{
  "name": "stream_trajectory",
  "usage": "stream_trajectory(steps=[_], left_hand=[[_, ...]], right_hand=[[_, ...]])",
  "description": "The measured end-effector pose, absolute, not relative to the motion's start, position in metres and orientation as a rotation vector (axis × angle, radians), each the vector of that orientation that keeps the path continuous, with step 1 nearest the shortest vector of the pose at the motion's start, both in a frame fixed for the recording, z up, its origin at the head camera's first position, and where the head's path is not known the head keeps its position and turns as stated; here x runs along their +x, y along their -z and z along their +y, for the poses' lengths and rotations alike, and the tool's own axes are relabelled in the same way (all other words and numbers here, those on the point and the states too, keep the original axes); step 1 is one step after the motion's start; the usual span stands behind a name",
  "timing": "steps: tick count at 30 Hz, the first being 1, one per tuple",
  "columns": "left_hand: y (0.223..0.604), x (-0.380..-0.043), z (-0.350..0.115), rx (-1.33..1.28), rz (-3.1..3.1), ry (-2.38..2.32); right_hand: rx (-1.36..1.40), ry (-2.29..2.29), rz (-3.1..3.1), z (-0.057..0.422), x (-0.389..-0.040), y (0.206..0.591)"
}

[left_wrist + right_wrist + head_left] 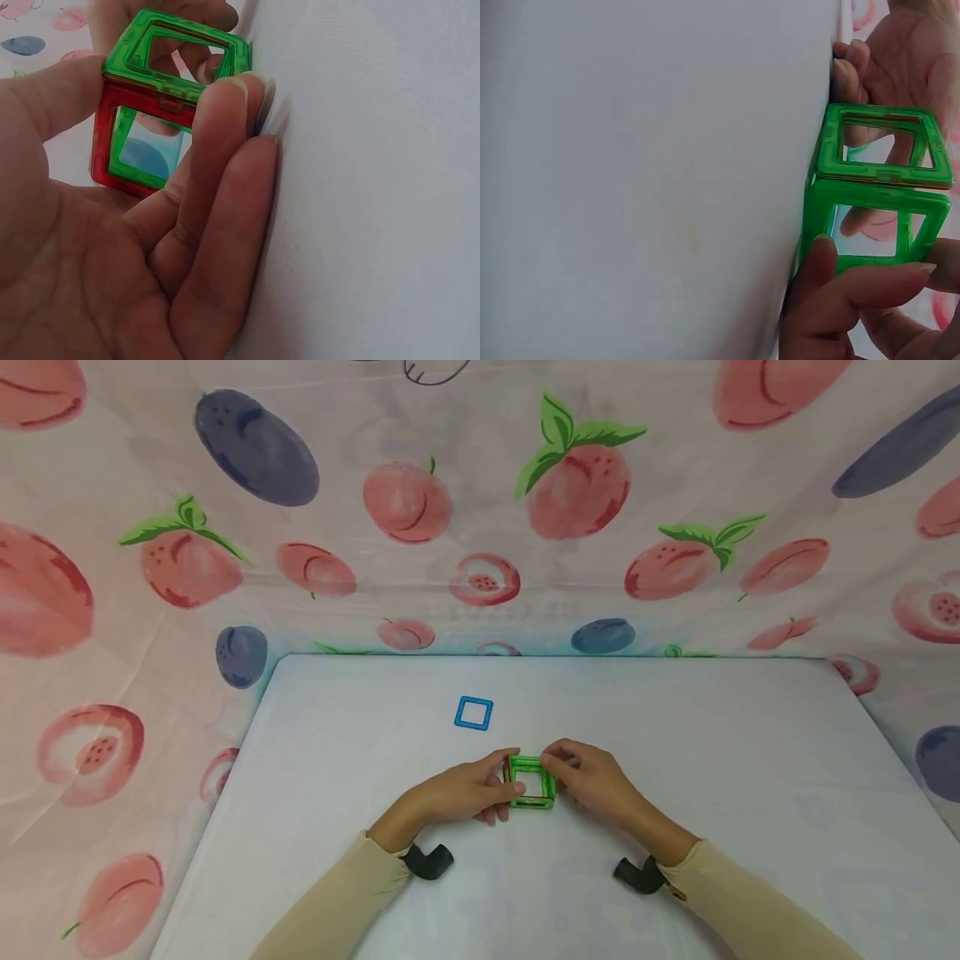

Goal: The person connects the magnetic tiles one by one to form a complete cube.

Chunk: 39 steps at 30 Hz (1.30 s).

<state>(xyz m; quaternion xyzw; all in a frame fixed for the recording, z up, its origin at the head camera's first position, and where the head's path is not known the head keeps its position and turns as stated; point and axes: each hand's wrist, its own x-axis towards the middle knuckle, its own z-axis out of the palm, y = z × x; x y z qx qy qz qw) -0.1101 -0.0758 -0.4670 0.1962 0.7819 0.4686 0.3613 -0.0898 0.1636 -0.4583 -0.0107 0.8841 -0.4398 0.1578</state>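
An open-framed cube of magnetic tiles stands on the white table between both hands, mostly green with a red side. My left hand holds its left side, thumb at the front and index finger at the far corner. In the left wrist view a red tile faces that palm, and a green tile adjoins it. My right hand grips the cube's right side with thumb and fingers. Green tiles meet at an edge in the right wrist view. Fingers hide parts of the cube.
A single blue square magnetic tile lies flat behind the cube, slightly left. The white table ends at a fruit-patterned cloth at the back and sides. Black curved pieces sit at both wrists.
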Motion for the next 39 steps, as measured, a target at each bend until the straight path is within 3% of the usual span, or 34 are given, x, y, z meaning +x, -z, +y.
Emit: stream_trajectory(steps=[10,39], left_hand=[[0.4713,-0.1102,-0.0757,0.500,2.045,-1.203],[0.4705,-0.1086,-0.0753,0.521,2.082,-1.179]], right_hand=[[-0.160,1.178,2.684,0.1604,-0.0906,0.4642],[-0.145,1.224,2.535,0.1623,-0.0897,0.4612]])
